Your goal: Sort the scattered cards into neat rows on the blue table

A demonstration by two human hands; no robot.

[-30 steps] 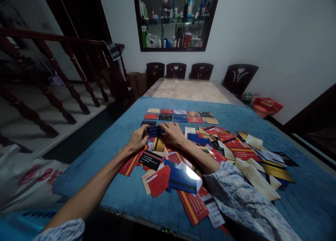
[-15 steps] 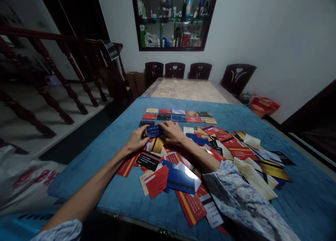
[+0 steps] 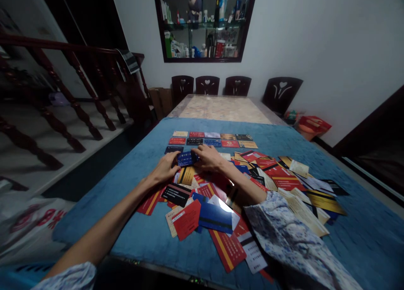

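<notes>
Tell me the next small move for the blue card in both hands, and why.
Probably set the blue card down just right of the lone dark card: two neat rows of five lie beyond it, that card begins a third, and the left hand and right hand hold the blue card beside it.

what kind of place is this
Probably a home dining room: a long table with dark wooden chairs at its far end, a stocked glass wall cabinet, and a stair railing to the left. The left hand and right hand hold a blue card.
</notes>
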